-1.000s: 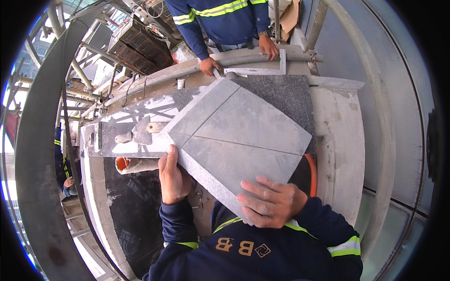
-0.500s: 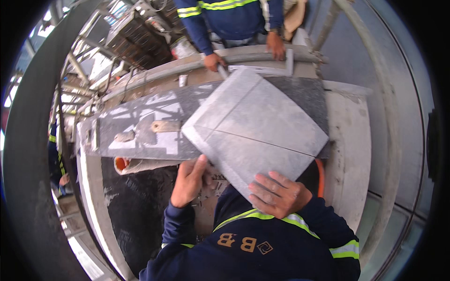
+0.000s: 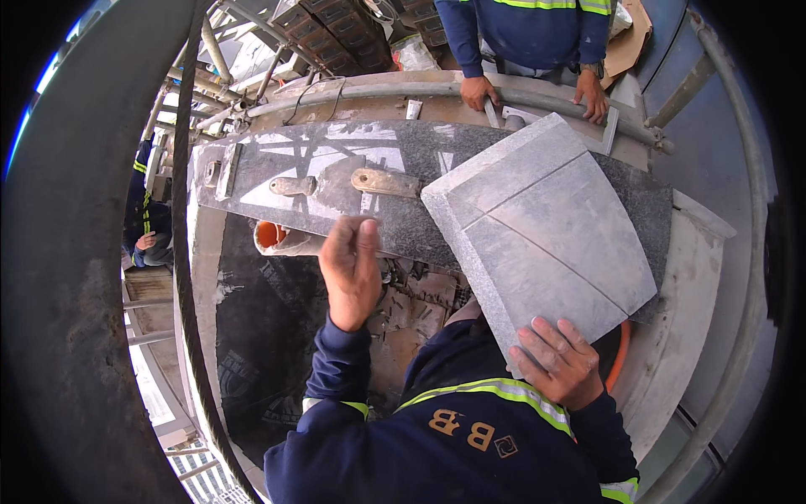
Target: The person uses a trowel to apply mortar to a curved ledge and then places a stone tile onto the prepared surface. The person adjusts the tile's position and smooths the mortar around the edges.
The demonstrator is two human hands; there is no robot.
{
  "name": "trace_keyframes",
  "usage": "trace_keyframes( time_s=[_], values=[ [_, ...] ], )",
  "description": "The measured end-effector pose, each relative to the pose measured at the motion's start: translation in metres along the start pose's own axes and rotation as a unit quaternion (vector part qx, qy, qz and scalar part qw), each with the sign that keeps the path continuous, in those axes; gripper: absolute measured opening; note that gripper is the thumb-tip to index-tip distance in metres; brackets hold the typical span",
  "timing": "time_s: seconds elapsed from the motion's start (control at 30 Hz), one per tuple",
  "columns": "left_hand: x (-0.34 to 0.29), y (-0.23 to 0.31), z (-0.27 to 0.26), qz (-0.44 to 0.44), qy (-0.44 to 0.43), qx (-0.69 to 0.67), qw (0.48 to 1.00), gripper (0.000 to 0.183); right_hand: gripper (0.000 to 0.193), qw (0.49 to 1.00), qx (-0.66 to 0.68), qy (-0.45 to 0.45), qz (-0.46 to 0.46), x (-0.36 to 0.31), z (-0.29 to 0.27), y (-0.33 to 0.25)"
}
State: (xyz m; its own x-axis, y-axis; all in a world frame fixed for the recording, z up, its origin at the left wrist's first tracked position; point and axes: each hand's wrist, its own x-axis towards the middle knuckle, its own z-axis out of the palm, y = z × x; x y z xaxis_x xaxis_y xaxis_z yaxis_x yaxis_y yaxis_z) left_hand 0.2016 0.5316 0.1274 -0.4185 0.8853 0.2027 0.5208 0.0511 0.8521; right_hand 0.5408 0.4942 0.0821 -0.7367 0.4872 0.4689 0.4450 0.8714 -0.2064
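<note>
A square grey stone tile (image 3: 546,227) with straight grooves across its face lies turned cornerwise over the dark stone slab (image 3: 445,239). Its near part overhangs toward my body. My right hand (image 3: 561,361) lies on the near edge, fingers stretched and nearly flat; its thumb is hidden. My left hand (image 3: 351,273) is off the tile, raised by the slab's near edge. Its fingers curl in toward the thumb and nothing shows in them. Just beyond it a trowel-like tool with a worn wooden handle (image 3: 386,182) lies beside another dusty handled tool (image 3: 294,186).
A co-worker's two hands (image 3: 480,91) rest near the pipe rail (image 3: 403,91) across the slab. A pale tube with an orange inside (image 3: 270,235) lies below the slab's edge. Scaffold poles and a dark cable (image 3: 186,252) stand left; another person (image 3: 149,218) crouches beyond.
My left hand has left the tile's edge and risen toward the tools. My right hand stays on the tile. The whole view has shifted, so the slab and the co-worker appear further right.
</note>
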Motion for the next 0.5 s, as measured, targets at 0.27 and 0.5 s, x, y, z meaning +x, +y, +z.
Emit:
trace_keyframes(
  time_s=[0.27,0.5],
  values=[
    [0.082,-0.047,-0.008,0.301,-0.177,0.410,0.843,0.049,0.027,0.998,-0.022,-0.061,0.019,0.008,-0.019,0.005],
    [0.190,-0.048,-0.117,0.348,-0.015,0.519,0.780,0.036,0.033,0.999,-0.040,0.008,0.011,0.004,-0.003,0.000]
  ],
)
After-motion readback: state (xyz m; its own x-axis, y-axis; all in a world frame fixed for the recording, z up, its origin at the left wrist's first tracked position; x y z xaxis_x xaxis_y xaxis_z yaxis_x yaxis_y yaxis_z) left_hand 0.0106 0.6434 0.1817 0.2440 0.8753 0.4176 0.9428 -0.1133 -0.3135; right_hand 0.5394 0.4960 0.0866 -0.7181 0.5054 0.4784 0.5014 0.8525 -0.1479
